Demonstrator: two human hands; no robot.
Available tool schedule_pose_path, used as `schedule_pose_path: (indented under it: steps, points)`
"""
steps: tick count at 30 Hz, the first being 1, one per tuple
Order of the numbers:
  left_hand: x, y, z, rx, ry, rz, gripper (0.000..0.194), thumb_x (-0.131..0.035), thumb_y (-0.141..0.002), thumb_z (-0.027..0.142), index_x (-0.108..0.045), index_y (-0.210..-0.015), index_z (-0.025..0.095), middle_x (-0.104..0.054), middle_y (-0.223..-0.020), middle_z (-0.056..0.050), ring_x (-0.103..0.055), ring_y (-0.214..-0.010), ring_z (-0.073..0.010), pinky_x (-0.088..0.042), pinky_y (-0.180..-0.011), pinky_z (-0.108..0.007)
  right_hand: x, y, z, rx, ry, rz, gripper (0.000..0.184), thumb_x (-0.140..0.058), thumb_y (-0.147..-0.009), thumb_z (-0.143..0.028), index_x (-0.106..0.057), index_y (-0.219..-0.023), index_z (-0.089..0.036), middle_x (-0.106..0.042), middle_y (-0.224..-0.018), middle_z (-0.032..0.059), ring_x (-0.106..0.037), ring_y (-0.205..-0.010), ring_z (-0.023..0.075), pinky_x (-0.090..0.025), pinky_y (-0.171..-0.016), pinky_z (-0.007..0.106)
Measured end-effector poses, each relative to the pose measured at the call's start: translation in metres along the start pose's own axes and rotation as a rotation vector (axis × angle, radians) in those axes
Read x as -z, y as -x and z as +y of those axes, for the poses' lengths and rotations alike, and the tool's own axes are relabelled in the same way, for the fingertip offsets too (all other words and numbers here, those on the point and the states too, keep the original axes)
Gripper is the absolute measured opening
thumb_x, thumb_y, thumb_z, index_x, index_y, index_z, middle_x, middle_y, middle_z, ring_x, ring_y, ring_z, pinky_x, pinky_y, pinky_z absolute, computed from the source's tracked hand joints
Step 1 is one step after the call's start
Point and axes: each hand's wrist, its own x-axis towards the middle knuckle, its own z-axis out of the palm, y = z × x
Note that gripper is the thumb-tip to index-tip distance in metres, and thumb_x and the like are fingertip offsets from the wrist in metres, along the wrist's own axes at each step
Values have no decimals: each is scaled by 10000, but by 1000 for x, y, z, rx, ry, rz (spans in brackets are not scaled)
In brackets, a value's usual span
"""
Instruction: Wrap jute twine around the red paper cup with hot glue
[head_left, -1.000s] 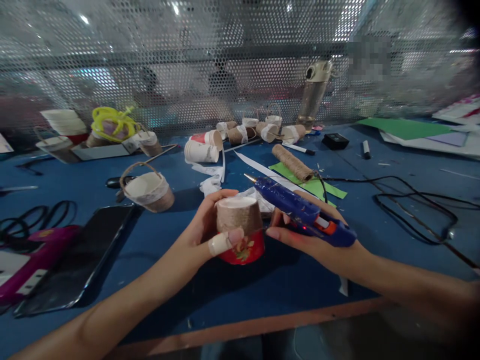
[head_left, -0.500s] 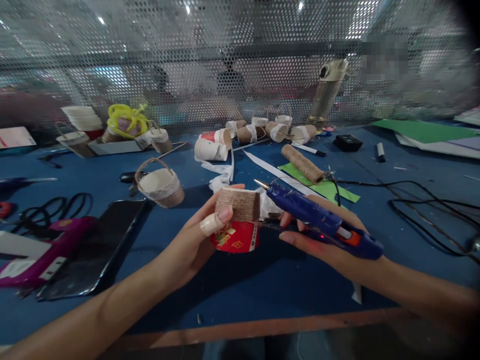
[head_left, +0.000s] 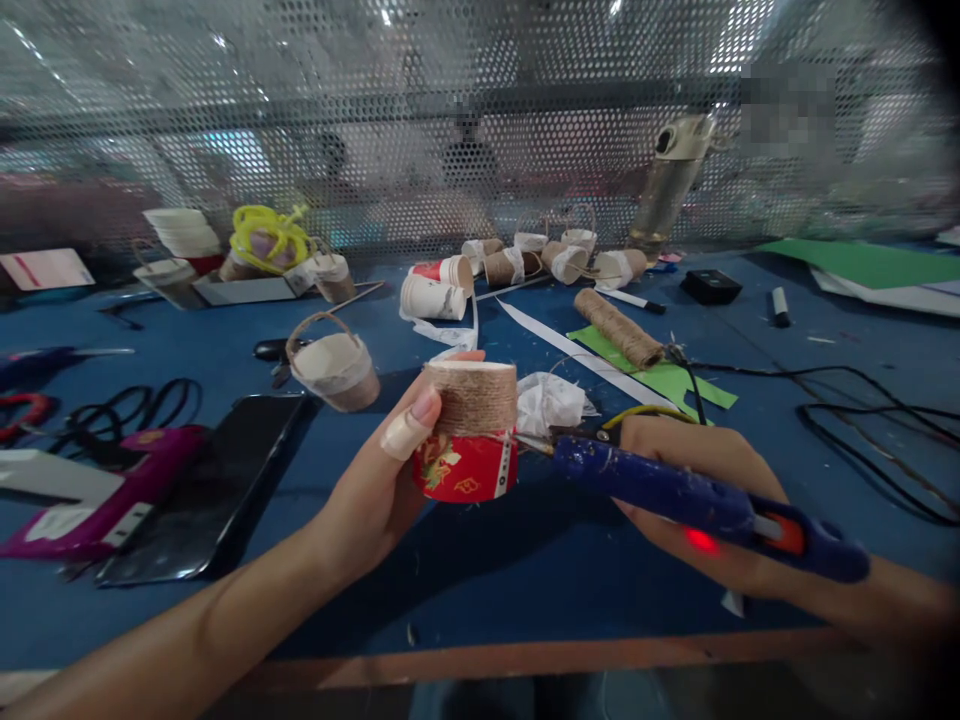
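You are holding a red paper cup point(head_left: 476, 470) above the tabletop point(head_left: 480, 580), near its front edge; your left hand point(head_left: 379, 475) is gripping it, thumb pressing the near side and fingers curling behind. Coils of jute twine point(head_left: 480, 400) are covering its upper part, while the lower part is showing bare printed paper. You are probably handling something very light, with a thin wall likely giving under a hard squeeze and the smooth red band likely offering less grip than the rough, stiffer coils. You are best off taking hold lightly around the twine, keeping fingertips away from its lower edge, where hot glue may be lying. Your right hand point(head_left: 694, 445) is gripping a blue glue gun point(head_left: 660, 486) and seemingly scissors point(head_left: 600, 436) too, their blades pointing at the cup's right side; whether they are touching, you cannot tell.

Compared with half a second earlier, the gun's nozzle point(head_left: 546, 449) is sitting lower, beside the twine's lower edge instead of above the cup's top, and the scissor blades are now showing. Your left hand is keeping much the same hold.
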Motion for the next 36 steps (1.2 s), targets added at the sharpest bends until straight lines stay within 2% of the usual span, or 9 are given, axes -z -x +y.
schedule_pose_path:
  steps: [6,11,16,20,25,26,29,32,36]
  points:
    - [0,3,-1,-9,-31,-24,569,-717,-856,579,-637,-1340,291,-714,-1292,-74,-715,-1091,-299,-578,-905,-367,-3,0,2,-4,-7,9,239,-652,-834,-128,-468,-713,-219,-538,-651,-52,-461,-561,96,-350,-530,258]
    - [-2,5,-4,-59,-110,7,556,-666,-916,516,-559,-1415,295,-651,-1401,-87,-683,-1157,-311,-557,-967,-403,-4,-1,-2,12,60,12,250,-631,-799,-108,-427,-704,-218,-494,-636,-65,-423,-537,80,-312,-510,249]
    - [-3,5,-4,-83,-191,13,540,-706,-903,464,-568,-1400,306,-623,-1438,-69,-636,-1231,-308,-513,-1046,-405,-7,0,-6,65,174,38,246,-579,-783,-109,-384,-689,-226,-450,-626,-56,-394,-535,91,-286,-509,263]
    - [-4,6,-4,-112,-166,27,536,-702,-901,479,-577,-1395,314,-642,-1410,-70,-634,-1236,-314,-530,-1028,-409,-2,-2,-12,19,202,60,273,-603,-779,-134,-367,-681,-229,-443,-616,-57,-397,-523,89,-279,-494,265]
    - [-4,6,-3,-80,-110,28,534,-725,-877,506,-608,-1365,321,-658,-1366,-66,-664,-1168,-302,-572,-939,-381,14,-8,-29,-62,168,-152,188,-613,-854,-184,-476,-737,-238,-551,-685,-17,-509,-598,132,-384,-539,278]
    - [-4,6,-3,-79,-102,25,539,-735,-868,510,-614,-1359,321,-657,-1364,-64,-659,-1171,-299,-570,-943,-374,15,-9,-30,-76,160,-145,203,-605,-858,-169,-467,-727,-240,-548,-672,-18,-514,-600,137,-400,-558,284]
    - [-3,5,-3,-85,-99,16,539,-745,-865,499,-613,-1359,331,-652,-1345,-52,-647,-1167,-286,-568,-942,-359,10,-8,-23,-23,87,2,234,-592,-827,-135,-423,-703,-240,-503,-630,-38,-470,-545,120,-382,-537,282]
    - [-3,4,-3,-89,-128,51,500,-724,-894,467,-604,-1361,334,-643,-1342,-47,-646,-1160,-272,-569,-940,-355,0,-4,-9,-18,45,33,241,-633,-809,-108,-445,-718,-229,-520,-648,-50,-453,-550,102,-352,-523,265]
    - [-5,4,-3,-102,-163,80,523,-738,-883,477,-596,-1363,328,-641,-1363,-49,-615,-1236,-302,-557,-995,-385,-5,-1,-1,-6,13,46,223,-628,-821,-100,-470,-724,-223,-530,-662,-47,-465,-570,105,-357,-538,267]
